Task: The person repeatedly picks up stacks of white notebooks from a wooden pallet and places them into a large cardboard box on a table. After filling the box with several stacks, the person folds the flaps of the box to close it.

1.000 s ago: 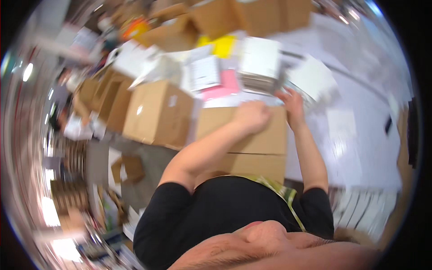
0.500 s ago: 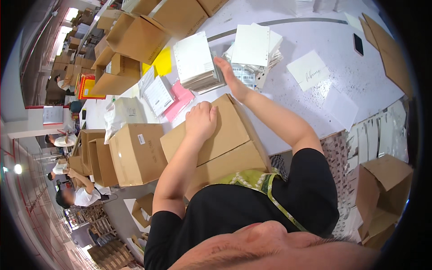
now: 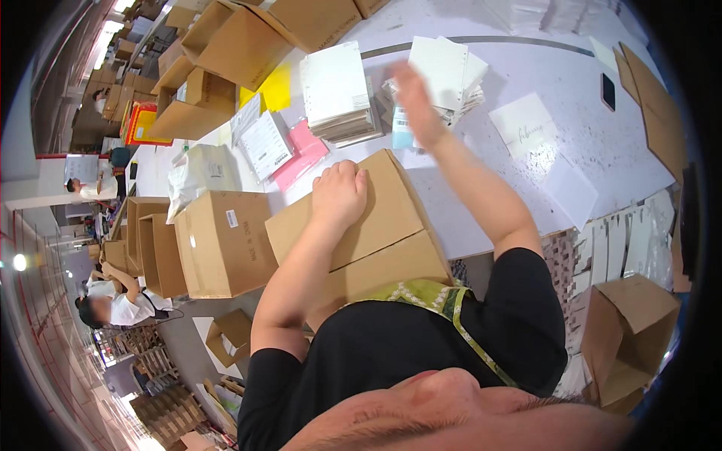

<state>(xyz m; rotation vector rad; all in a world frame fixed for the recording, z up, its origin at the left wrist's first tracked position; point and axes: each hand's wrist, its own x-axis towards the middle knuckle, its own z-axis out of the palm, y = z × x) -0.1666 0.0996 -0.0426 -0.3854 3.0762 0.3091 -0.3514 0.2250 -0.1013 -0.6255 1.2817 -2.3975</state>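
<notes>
My left hand [image 3: 340, 192] rests on a brown cardboard box [image 3: 376, 214] close against my body, its fingers bent over the far edge. My right hand [image 3: 421, 113] is raised over the table with nothing in it; motion blurs its fingers, but they look stretched out. It is nearest a loose pile of white hole-punched sheets [image 3: 444, 71], whose near part it hides. Left of it stands a thick, neat stack of white sheets [image 3: 333, 79]. Beside that stack lie a pink sheet [image 3: 301, 154] and a packet of printed pages [image 3: 265, 146].
A second cardboard box [image 3: 226, 248] and a white plastic bag [image 3: 201, 179] stand to the left. Open boxes [image 3: 237, 49] line the far left. A phone [image 3: 608, 92] and a handwritten sheet [image 3: 523, 124] lie on the right. Another person [image 3: 128, 301] works at far left.
My right hand has moved right, away from the side of the neat stack, toward the loose pile. My left hand stays on the box. The view has shifted slightly.
</notes>
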